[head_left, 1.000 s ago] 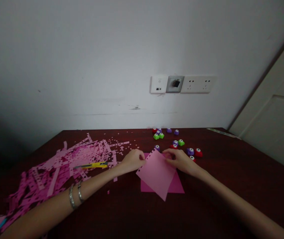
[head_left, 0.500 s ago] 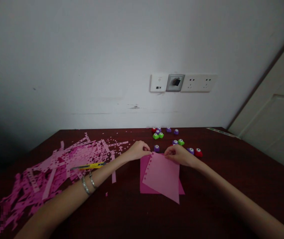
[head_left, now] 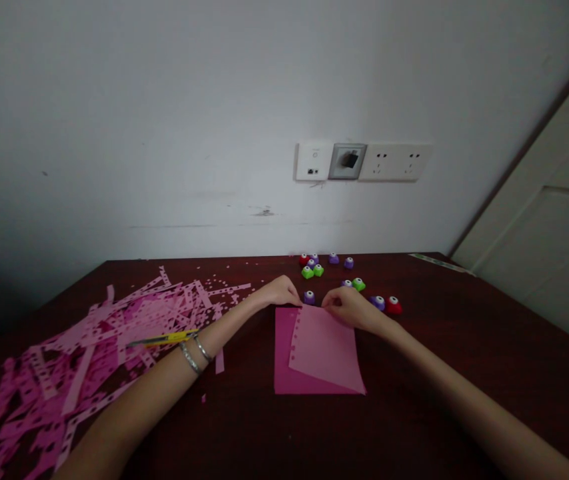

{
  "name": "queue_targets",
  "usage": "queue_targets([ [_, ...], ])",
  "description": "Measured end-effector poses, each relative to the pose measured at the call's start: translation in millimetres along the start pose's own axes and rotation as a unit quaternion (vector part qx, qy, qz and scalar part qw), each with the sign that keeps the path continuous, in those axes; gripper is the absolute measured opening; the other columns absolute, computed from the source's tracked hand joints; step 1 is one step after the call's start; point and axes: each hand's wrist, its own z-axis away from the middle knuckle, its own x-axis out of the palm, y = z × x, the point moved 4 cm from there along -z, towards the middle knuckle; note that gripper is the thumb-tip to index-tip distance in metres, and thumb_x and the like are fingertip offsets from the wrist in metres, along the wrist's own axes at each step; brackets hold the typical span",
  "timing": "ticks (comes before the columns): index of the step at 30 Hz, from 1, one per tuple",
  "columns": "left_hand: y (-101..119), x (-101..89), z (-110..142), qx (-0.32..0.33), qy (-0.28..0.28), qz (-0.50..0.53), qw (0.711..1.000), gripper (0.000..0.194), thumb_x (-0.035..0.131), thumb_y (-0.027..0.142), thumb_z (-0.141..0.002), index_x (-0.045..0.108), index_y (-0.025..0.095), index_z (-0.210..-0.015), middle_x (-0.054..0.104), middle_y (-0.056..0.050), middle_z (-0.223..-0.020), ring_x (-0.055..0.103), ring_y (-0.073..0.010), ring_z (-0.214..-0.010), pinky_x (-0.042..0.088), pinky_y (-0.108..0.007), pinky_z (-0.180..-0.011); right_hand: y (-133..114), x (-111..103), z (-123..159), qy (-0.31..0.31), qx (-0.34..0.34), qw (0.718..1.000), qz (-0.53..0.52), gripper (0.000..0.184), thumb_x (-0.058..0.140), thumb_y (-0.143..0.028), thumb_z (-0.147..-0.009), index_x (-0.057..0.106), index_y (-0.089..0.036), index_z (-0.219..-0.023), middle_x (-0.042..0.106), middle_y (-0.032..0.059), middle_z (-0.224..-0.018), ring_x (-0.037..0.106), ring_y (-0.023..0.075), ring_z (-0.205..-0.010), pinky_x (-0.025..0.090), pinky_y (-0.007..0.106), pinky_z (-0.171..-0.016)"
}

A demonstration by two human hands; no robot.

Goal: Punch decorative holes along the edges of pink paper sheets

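Note:
A light pink paper sheet [head_left: 325,347], with a row of punched shapes down its left edge, lies over a darker pink sheet [head_left: 283,367]. The darker one shows along the left and bottom. My left hand [head_left: 283,292] pinches the light sheet at its top left corner, fingers closed. At the top edge, a little to the right, my right hand [head_left: 348,307] has thumb and finger closed on the same sheet. Just behind the paper, between the hands, stands a small purple craft punch [head_left: 309,297].
Pink paper strips and scraps [head_left: 129,327] spread over the table's left side, a yellow utility knife [head_left: 164,339] on top. Several coloured punches, including a green punch [head_left: 358,284] and a red punch [head_left: 393,305], stand behind. Wall sockets [head_left: 394,163] are above the table.
The light sheet has turned and shifted slightly, so its lower right corner now lies near that of the darker sheet. Both hands stay at its top edge. The view has moved a little.

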Motion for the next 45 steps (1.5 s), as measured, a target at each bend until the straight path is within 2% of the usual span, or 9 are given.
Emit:
queue_targets([
  [9, -1.4, 2.9, -2.9, -0.012, 0.019, -0.043, 0.999, 0.017, 0.063, 0.028, -0.061, 0.071, 0.013, -0.066, 0.062, 0.000, -0.057, 0.052, -0.0117, -0.057, 0.036, -0.020, -0.052, -7.0, -2.6, -2.3, 0.013, -0.002, 0.999, 0.038, 0.029, 0.042, -0.005, -0.063, 0.069, -0.014, -0.069, 0.067, 0.0042, -0.065, 0.058, 0.0138, -0.058, 0.039, 0.022, -0.053],
  [18, -3.5, 2.1, -3.5, -0.006, 0.013, -0.035, 0.999, 0.019, 0.063, 0.029, -0.061, 0.071, 0.013, -0.066, 0.062, -0.001, -0.057, 0.051, -0.0116, -0.055, 0.036, -0.021, -0.051, -3.8, -3.0, -3.5, 0.015, -0.001, 0.999, 0.041, 0.029, 0.042, -0.006, -0.063, 0.069, -0.014, -0.070, 0.067, 0.0045, -0.065, 0.058, 0.0147, -0.059, 0.039, 0.022, -0.053],
  [37, -4.6, 3.9, -4.8, -0.015, 0.025, -0.065, 0.997, 0.020, 0.061, 0.029, -0.062, 0.072, 0.013, -0.070, 0.063, -0.001, -0.058, 0.053, -0.0118, -0.057, 0.036, -0.019, -0.051, -6.3, -3.7, -6.3, 0.055, -0.010, 0.996, 0.072, 0.028, 0.044, -0.004, -0.068, 0.069, -0.013, -0.075, 0.069, 0.0070, -0.077, 0.060, 0.0161, -0.071, 0.042, 0.024, -0.067],
  [45, -3.3, 2.6, -4.3, -0.024, 0.055, -0.080, 0.995, 0.017, 0.061, 0.025, -0.063, 0.072, 0.013, -0.069, 0.063, -0.002, -0.060, 0.054, -0.0124, -0.060, 0.036, -0.019, -0.051, -5.6, -1.4, -8.7, 0.065, -0.028, 0.993, 0.089, 0.029, 0.042, -0.003, -0.068, 0.069, -0.013, -0.075, 0.068, 0.0081, -0.079, 0.059, 0.0167, -0.074, 0.041, 0.024, -0.069],
])
